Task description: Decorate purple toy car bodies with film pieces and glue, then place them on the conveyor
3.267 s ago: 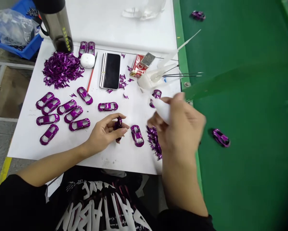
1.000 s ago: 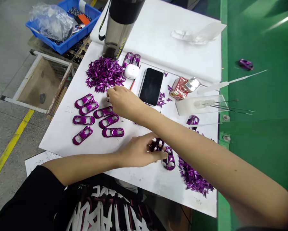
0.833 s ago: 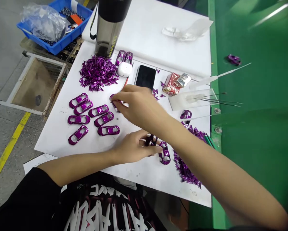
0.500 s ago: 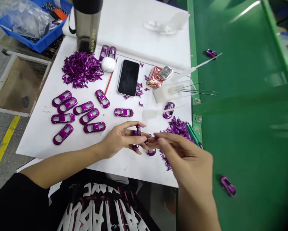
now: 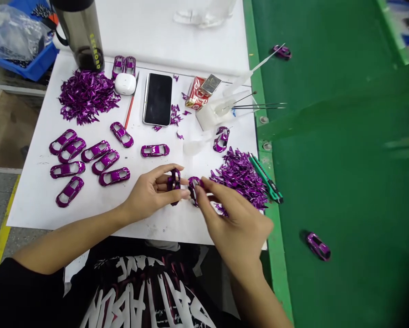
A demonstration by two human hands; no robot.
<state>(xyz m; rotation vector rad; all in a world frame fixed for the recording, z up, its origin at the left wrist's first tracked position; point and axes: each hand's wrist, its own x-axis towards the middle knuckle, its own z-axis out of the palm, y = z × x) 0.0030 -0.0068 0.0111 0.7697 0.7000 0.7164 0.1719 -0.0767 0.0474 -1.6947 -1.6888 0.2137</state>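
Observation:
My left hand [image 5: 150,193] grips a shiny purple toy car shell [image 5: 174,181] upright between thumb and fingers, above the white table [image 5: 33,205]. A little to its right lies a second purple car shell [image 5: 194,191], with the fingertips of my right hand [image 5: 233,223] resting on it. My right fingers are apart, and I see no sign that the shell is lifted. Just right of that hand is a heap of purple foil trimmings [image 5: 240,175]. The underside of the gripped shell is hidden by my fingers.
Several purple car shells [image 5: 95,151] lie at the table's left, beside a foil heap [image 5: 86,96]. Behind stand a phone [image 5: 157,99], earbud case [image 5: 125,84] and bottle [image 5: 81,36]. A green utility knife [image 5: 266,178] sits at the right edge, beside a green mat [image 5: 341,182].
My right hand has moved left and up from the table's front edge onto the second shell. The view has shifted slightly, and the left hand still holds its shell.

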